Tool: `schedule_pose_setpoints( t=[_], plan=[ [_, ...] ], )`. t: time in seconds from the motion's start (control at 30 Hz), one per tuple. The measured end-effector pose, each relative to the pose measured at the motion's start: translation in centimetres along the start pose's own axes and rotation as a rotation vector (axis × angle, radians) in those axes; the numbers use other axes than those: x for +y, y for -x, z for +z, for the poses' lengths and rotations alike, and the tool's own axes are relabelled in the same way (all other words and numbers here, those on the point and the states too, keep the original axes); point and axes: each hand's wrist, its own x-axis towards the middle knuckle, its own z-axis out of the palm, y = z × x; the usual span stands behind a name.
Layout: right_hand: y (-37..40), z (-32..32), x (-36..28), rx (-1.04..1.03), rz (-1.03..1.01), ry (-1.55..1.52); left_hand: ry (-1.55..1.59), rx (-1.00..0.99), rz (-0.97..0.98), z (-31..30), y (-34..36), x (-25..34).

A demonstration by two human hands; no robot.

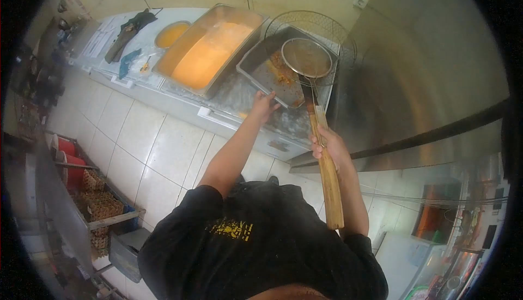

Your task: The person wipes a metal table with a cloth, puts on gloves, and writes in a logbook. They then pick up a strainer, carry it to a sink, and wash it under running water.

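My right hand is closed around a long wooden handle, whose dark metal end reaches down into a grey metal tray. The same grip also holds the handle of a round mesh strainer, which lies over the tray's right part. At the tray's near rim, my left hand has its fingers curled over the edge. Orange-brown food scraps lie on the tray's bottom.
Left of the tray stands a deep steel pan of orange liquid, with a smaller bowl beside it. A wire basket sits behind. A large steel panel bounds the right. Crates of eggs stand low at left.
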Motion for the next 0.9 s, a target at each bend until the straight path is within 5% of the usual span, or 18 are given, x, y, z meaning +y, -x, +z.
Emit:
schedule_pose_setpoints(
  t=[0.4, 0.67, 0.73, 0.8, 0.83, 0.87, 0.9],
  plan=[
    [0.5, -2.0, 1.0, 0.009, 0.080, 0.082, -0.231, -0.071, -0.208, -6.4, 6.3, -0.7],
    [-0.7, -2.8, 2.1, -0.059, 0.161, -0.006, -0.306, 0.166, -0.300, -15.1, 16.4, -7.0],
    [-1.2, -3.7, 2.1, -0.031, 0.158, 0.044, -0.486, 0.200, -0.314, -24.2, 19.1, -13.2],
    [-1.8, -4.2, 2.5, -0.060, 0.183, 0.056, -0.998, 0.509, -0.441, -25.9, 26.0, -14.3],
    [-2.1, -4.7, 2.7, -0.074, 0.192, 0.036, -1.433, 0.395, -0.430, -29.2, 29.1, -15.9],
    [-1.8, -3.9, 2.7, -0.031, 0.197, 0.049, -2.151, -0.097, -0.122, -42.6, 32.6, -24.7],
    [-1.1, -3.1, 2.2, 0.021, 0.191, 0.059, -1.993, -0.234, -0.600, -43.7, 34.7, -27.0]
  ],
)
